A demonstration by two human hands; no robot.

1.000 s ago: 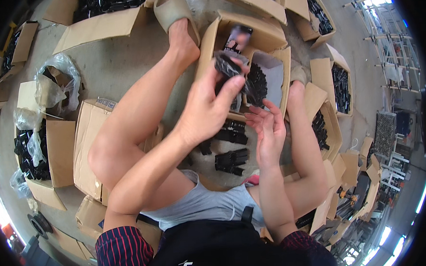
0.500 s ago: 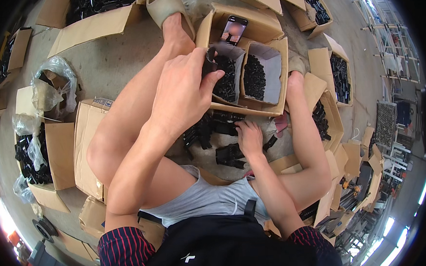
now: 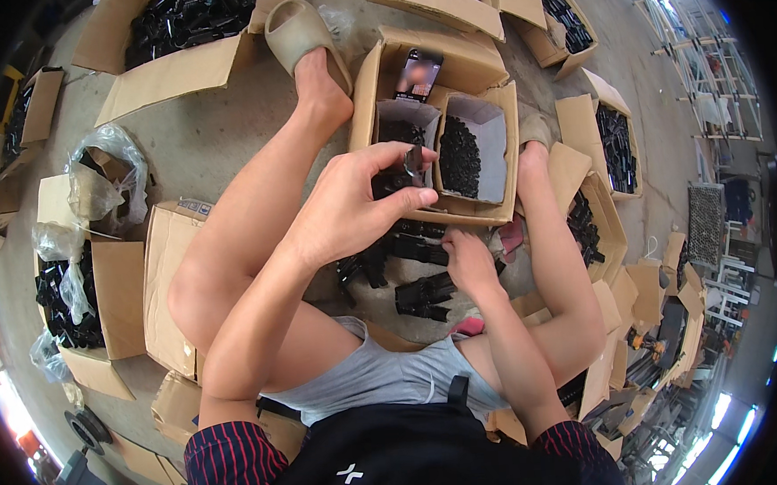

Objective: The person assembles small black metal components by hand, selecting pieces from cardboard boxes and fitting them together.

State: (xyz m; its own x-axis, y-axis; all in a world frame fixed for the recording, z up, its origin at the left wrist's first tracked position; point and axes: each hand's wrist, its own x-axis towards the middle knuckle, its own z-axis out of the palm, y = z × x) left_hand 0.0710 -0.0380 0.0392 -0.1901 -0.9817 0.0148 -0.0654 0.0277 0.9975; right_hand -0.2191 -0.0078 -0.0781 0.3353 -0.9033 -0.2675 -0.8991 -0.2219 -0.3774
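The left hand [image 3: 352, 214] pinches a small black part [image 3: 413, 162] above the divided carton [image 3: 440, 143], right hand [image 3: 468, 260] closing on the black pieces [image 3: 422, 293] on the floor; a loose pinch could drop it into the wrong compartment.

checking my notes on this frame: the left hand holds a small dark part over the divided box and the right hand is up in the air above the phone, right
Not quite. The left hand does hold a small dark part over the divided box, but the right hand is low, resting on the black parts on the floor between the legs, well below the phone. The head view shows this.
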